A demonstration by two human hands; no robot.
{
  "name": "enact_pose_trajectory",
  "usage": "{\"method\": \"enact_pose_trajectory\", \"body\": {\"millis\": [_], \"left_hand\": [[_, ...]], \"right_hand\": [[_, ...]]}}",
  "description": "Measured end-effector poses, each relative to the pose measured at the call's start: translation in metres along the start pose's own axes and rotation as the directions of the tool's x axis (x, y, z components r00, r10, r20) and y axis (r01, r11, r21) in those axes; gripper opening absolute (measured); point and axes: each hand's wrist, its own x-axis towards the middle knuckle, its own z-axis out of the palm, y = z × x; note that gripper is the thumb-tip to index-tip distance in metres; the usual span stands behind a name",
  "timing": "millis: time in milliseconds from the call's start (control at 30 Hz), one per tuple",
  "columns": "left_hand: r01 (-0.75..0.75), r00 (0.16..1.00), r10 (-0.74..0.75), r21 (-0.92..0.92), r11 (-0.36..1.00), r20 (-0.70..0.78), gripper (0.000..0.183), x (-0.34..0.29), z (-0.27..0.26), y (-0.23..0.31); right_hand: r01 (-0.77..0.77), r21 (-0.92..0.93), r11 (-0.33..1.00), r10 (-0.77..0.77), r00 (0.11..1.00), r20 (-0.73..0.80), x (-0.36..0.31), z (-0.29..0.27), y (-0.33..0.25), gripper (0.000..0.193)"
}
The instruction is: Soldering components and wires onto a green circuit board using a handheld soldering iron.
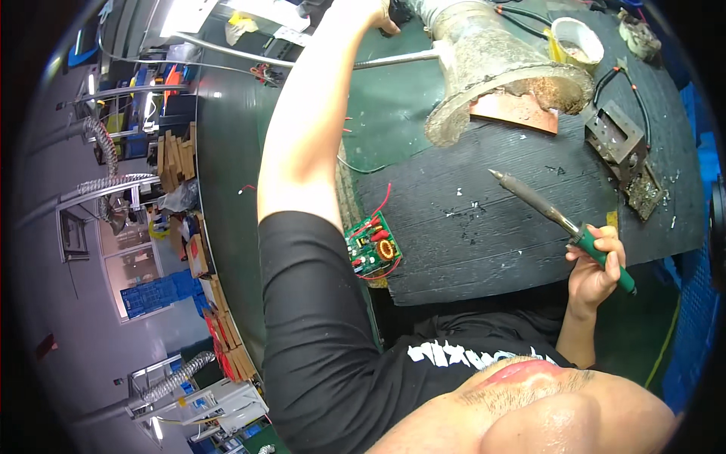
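My right hand [596,271] is closed around the green handle of a soldering iron [541,206]. The iron's tip points up and left, over the dark worktop board [461,265]. My left arm stretches to the top edge, where my left hand [370,10] is partly cut off. It is beside a dark object [400,12] near the fume duct, and its grip is mostly hidden. A green circuit board [374,247] with a copper coil, red parts and red wires lies at the dark board's left edge, close to my left upper arm.
A crusted fume hood [491,60] hangs over a copper-coloured plate [514,113]. Right of it stand a white cup-like container [578,43] and a metal iron stand [616,140] with a cable. Solder bits dot the board. Shelves and cartons [175,160] are at far left.
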Motion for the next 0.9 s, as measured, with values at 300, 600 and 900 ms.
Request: {"method": "enact_pose_trajectory", "body": {"millis": [300, 600, 900], "left_hand": [[0.06, 0.989, -0.066, 0.046, 0.997, 0.132, 0.022, 0.022, 0.004, -0.005], [0.251, 0.666, -0.419, -0.343, 0.905, -0.618, 0.023, -0.158, -0.044, 0.008], [-0.233, 0.855, 0.079, -0.242, 0.942, -0.513, 0.029, -0.221, 0.047, 0.079]], "right_hand": [[-0.013, 0.016, 1.0, 0.013, 1.0, 0.017, 0.001, -0.002, -0.001, 0.029], [-0.063, 0.071, 0.995, 0.06, 0.997, 0.051, 0.004, -0.008, -0.001, 0.03], [-0.082, 0.071, 0.994, 0.079, 0.996, 0.05, 0.002, -0.01, 0.005, 0.032]]}}
